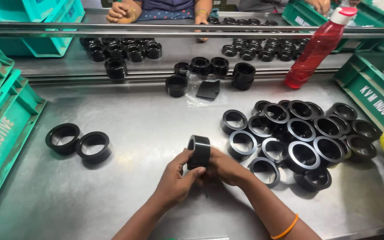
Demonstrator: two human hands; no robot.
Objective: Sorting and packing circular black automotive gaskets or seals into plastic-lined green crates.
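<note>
Holding black ring upright on edge between left hand and right hand, both grips clenched on it, above the near desk | ring pile lies right (within reach) | two rings sit apart, left
</note>
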